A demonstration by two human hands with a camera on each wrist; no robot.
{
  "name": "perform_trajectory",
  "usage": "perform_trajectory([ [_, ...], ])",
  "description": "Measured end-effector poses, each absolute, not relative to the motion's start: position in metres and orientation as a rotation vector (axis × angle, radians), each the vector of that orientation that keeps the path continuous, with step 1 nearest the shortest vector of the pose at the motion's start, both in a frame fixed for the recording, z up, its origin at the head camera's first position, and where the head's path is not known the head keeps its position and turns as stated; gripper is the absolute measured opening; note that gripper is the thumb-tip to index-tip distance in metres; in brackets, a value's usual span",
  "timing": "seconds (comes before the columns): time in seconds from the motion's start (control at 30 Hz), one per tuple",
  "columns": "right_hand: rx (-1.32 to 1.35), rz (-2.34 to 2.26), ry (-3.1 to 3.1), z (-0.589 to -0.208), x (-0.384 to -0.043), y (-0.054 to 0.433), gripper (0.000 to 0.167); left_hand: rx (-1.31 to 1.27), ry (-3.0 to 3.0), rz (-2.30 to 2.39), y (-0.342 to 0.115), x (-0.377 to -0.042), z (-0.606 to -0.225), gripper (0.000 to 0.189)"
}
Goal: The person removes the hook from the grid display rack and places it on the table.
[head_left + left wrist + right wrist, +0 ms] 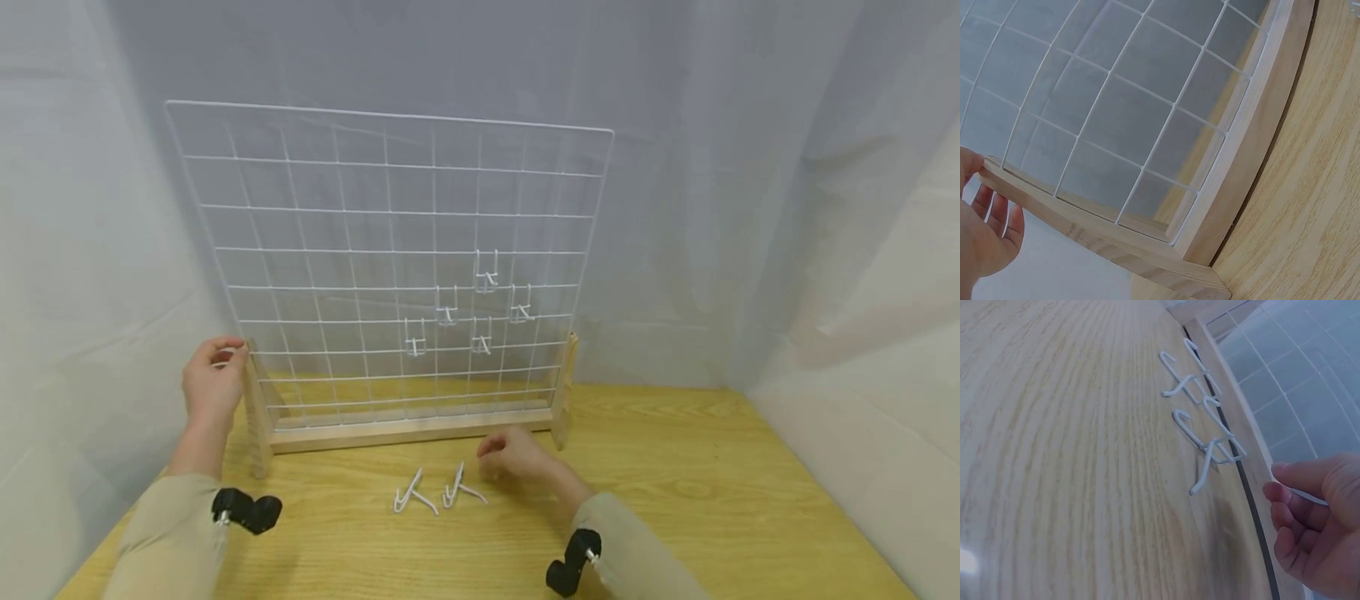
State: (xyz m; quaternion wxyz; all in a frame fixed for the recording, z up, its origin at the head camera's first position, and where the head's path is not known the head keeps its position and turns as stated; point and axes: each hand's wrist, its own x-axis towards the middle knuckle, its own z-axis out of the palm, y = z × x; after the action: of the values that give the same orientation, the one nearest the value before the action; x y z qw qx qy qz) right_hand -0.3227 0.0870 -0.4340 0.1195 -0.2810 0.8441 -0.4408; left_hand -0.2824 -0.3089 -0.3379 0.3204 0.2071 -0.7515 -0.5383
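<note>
With thumb and index finger, my left hand [215,383] pinches the top of the left upright of the wooden stand [258,417]; its other fingers curl loosely beside the wood [1066,222]. A white wire grid panel [360,250] stands upright in this stand. My right hand [517,456] hovers over the table with loosely bent fingers and nothing between them. Just left of it, two white wire hooks [414,492] [460,487] lie side by side on the tabletop. Both hooks also show in the right wrist view, the nearer hook [1207,450] close to the fingertips.
Several white wire hooks [486,275] hang on the grid's right half, lower down. The yellow wood-grain table [675,483] runs beneath everything. Pale curtains [697,208] close off the back and both sides. A small black camera mount sits on each wrist.
</note>
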Motion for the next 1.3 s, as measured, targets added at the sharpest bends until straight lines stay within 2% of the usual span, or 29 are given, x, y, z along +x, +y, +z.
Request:
perform_trajectory([
  [0.7,-0.811,-1.278,2.629,-0.406,-0.337,0.095,0.007,0.541,-1.991,-1.403,-0.308,-0.281,-0.336,0.009],
  [1.3,-0.734,-1.467,2.595,-0.384,-0.343,0.102,0.018,0.531,-1.986,-1.405,-0.31,-0.284,-0.339,0.006],
])
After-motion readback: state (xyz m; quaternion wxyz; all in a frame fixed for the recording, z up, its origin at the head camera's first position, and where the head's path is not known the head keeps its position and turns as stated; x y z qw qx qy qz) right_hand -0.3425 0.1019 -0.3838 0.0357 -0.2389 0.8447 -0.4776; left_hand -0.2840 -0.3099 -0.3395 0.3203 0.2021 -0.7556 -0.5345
